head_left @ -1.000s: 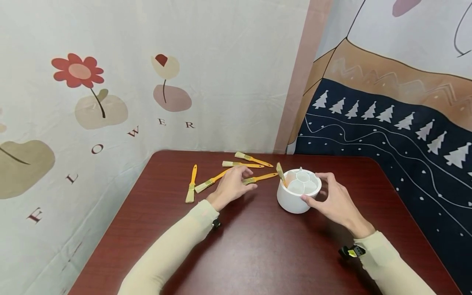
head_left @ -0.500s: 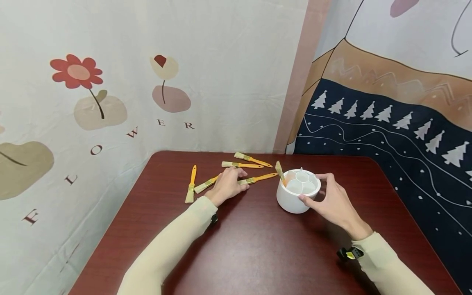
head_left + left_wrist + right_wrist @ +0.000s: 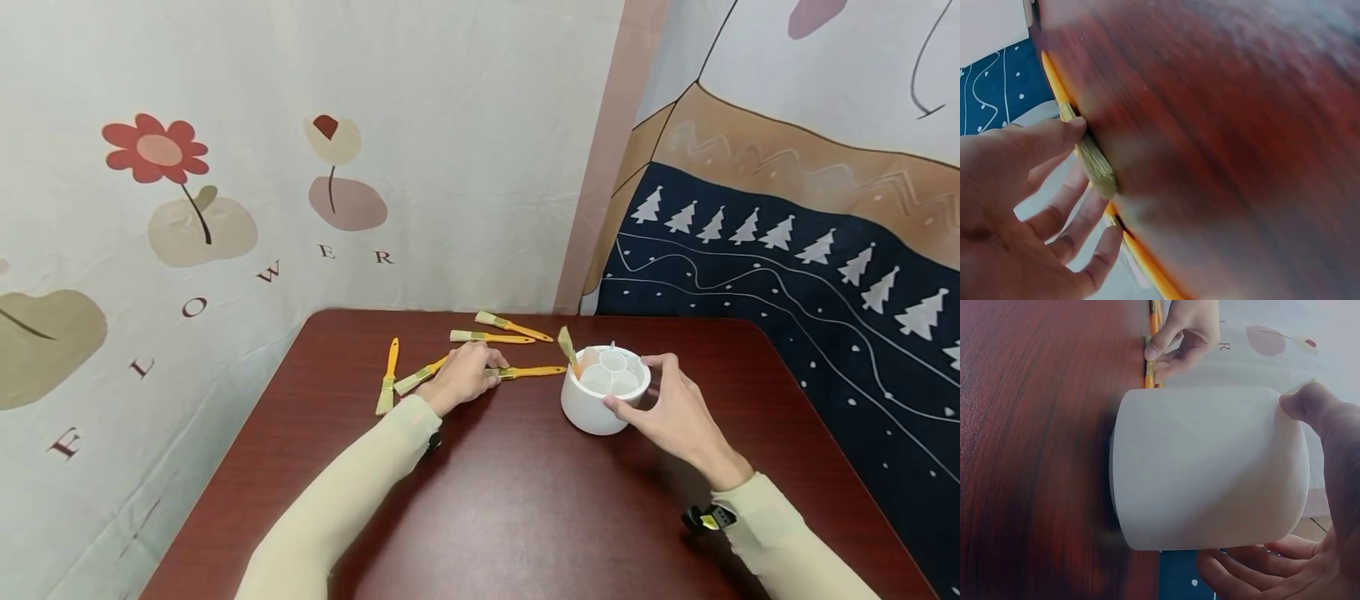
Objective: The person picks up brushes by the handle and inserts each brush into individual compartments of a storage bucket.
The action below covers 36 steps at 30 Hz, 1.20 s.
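Note:
My left hand (image 3: 463,375) pinches a paintbrush (image 3: 534,372) near its metal band, thumb on the near side, as the left wrist view shows. The brush has a yellow handle pointing right and pale bristles (image 3: 1100,175), and it lies low at the table. My right hand (image 3: 678,408) grips the round white brush holder (image 3: 592,412) from the right, its thumb on the near rim and fingers at the far side. The holder stands upright with several divided compartments on top. Another paintbrush (image 3: 566,343) leans in its left compartment, bristles up.
Two paintbrushes (image 3: 491,337) (image 3: 513,326) lie behind my left hand. One more brush (image 3: 420,377) lies partly under that hand, and another brush (image 3: 388,377) points toward me at the left. The dark red table (image 3: 555,517) ends at a patterned cloth (image 3: 480,167).
My left hand has closed its thumb and fingers on the paintbrush, and the handle end has swung down toward me. The right hand stays on the brush holder.

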Available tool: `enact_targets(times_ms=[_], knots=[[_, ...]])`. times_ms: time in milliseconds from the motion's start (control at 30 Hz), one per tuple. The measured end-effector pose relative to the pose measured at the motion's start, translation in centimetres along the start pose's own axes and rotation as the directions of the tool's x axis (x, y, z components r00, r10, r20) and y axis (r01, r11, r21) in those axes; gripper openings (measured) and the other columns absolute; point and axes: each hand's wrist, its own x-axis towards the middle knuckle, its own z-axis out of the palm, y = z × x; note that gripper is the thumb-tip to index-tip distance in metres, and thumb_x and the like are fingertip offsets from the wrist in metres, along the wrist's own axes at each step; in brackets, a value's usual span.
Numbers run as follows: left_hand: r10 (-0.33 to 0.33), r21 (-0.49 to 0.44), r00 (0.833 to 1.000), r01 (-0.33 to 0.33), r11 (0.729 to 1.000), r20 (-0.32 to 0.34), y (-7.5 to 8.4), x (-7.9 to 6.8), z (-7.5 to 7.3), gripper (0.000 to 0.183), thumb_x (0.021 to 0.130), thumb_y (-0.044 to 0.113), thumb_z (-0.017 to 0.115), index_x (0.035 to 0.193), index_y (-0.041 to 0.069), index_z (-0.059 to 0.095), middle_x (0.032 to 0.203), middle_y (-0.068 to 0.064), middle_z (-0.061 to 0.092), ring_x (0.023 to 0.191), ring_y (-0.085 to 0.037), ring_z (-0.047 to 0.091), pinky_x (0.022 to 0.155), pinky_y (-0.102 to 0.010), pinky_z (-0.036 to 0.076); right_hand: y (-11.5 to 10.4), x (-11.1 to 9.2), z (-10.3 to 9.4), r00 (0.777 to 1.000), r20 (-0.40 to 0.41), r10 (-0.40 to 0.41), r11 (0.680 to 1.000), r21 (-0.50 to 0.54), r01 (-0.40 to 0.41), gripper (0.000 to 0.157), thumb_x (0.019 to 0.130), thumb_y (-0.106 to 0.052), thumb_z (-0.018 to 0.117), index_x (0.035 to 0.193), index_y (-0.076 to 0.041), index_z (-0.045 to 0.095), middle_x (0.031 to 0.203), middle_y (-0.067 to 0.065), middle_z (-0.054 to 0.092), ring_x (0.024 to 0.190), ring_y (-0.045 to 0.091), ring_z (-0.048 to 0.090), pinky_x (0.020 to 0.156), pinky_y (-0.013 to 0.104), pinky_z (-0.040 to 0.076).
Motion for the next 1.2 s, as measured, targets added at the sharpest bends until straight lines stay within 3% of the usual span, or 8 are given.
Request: enact_targets(times_ms=[233, 400, 600, 733, 833, 967, 1067, 1200], knots=[[0.096, 0.009, 0.994, -0.096, 0.995, 0.055, -1.1, -0.4, -0.6, 0.024, 0.111, 0.013, 0.081, 0.132, 0.022, 0.088, 0.129, -0.003, 0.082, 0.125, -0.029, 0.074, 0.111, -0.058, 0.055, -0.3, -0.2, 0.2, 1.0, -0.022, 0.017, 1.0, -0.02, -0.018, 0.097, 0.097, -0.055, 0.093, 0.158, 0.003, 0.044, 0.151, 0.031, 0.064, 0.128, 0.049, 0.079, 0.109, 0.063, 0.067], [0.165, 0.034, 0.98, -0.17, 0.985, 0.111, -1.8, -0.6, -1.1, 0.028, 0.111, 0.012, 0.081, 0.134, 0.026, 0.088, 0.137, -0.004, 0.079, 0.139, -0.034, 0.067, 0.118, -0.06, 0.052, -0.6, -0.4, 0.5, 0.999, -0.033, 0.034, 0.999, -0.025, -0.035, 0.097, 0.098, -0.054, 0.093, 0.157, 0.004, 0.043, 0.15, 0.032, 0.063, 0.13, 0.05, 0.077, 0.11, 0.064, 0.067], [0.257, 0.098, 0.959, -0.269, 0.958, 0.117, -2.2, -0.4, -1.5, 0.031, 0.106, 0.008, 0.085, 0.128, 0.029, 0.09, 0.134, -0.002, 0.08, 0.136, -0.031, 0.07, 0.118, -0.057, 0.055, -1.2, -0.7, 0.9, 0.996, -0.056, 0.067, 0.997, -0.034, -0.069, 0.099, 0.098, -0.059, 0.091, 0.157, 0.002, 0.041, 0.148, 0.03, 0.061, 0.127, 0.047, 0.075, 0.108, 0.064, 0.067], [0.28, 0.108, 0.952, -0.294, 0.95, 0.126, -2.3, -0.4, -1.6, 0.032, 0.106, 0.007, 0.085, 0.127, 0.031, 0.091, 0.137, -0.003, 0.078, 0.137, -0.031, 0.069, 0.119, -0.057, 0.055, -1.7, -0.9, 1.3, 0.993, -0.072, 0.099, 0.994, -0.036, -0.101, 0.101, 0.097, -0.063, 0.09, 0.157, 0.001, 0.041, 0.146, 0.028, 0.061, 0.123, 0.043, 0.072, 0.104, 0.059, 0.066], [0.263, 0.089, 0.957, -0.275, 0.957, 0.121, -2.1, -0.7, -1.6, 0.032, 0.107, 0.007, 0.084, 0.128, 0.03, 0.09, 0.141, -0.004, 0.076, 0.138, -0.031, 0.067, 0.12, -0.057, 0.054, -2.1, -1.0, 1.4, 0.99, -0.076, 0.121, 0.992, -0.037, -0.125, 0.102, 0.097, -0.064, 0.09, 0.157, 0.002, 0.04, 0.146, 0.029, 0.06, 0.126, 0.043, 0.07, 0.104, 0.059, 0.065], [0.169, 0.027, 0.983, -0.171, 0.985, 0.066, -1.4, -1.5, -1.3, 0.026, 0.11, 0.011, 0.082, 0.131, 0.025, 0.088, 0.139, -0.005, 0.075, 0.134, -0.03, 0.068, 0.119, -0.056, 0.056, -2.4, -1.0, 1.5, 0.987, -0.076, 0.142, 0.988, -0.043, -0.145, 0.104, 0.097, -0.066, 0.088, 0.158, 0.003, 0.039, 0.15, 0.031, 0.059, 0.133, 0.048, 0.068, 0.109, 0.065, 0.064], [0.065, -0.027, 0.998, -0.065, 0.998, -0.009, -0.4, -2.4, -0.8, 0.018, 0.108, 0.019, 0.086, 0.126, 0.018, 0.087, 0.127, -0.005, 0.078, 0.122, -0.027, 0.071, 0.109, -0.05, 0.062, -2.5, -1.0, 1.6, 0.986, -0.083, 0.148, 0.987, -0.05, -0.152, 0.105, 0.098, -0.066, 0.088, 0.158, 0.004, 0.039, 0.151, 0.033, 0.06, 0.136, 0.05, 0.068, 0.111, 0.068, 0.063], [-0.036, -0.028, 0.995, 0.034, 0.999, -0.088, 1.3, -3.3, 0.0, 0.026, 0.101, 0.032, 0.095, 0.114, 0.012, 0.084, 0.108, -0.006, 0.08, 0.099, -0.021, 0.073, 0.088, -0.041, 0.066, -2.7, -1.1, 1.7, 0.982, -0.1, 0.162, 0.984, -0.052, -0.168, 0.107, 0.096, -0.067, 0.088, 0.158, 0.005, 0.038, 0.149, 0.034, 0.061, 0.133, 0.051, 0.068, 0.109, 0.067, 0.063]])
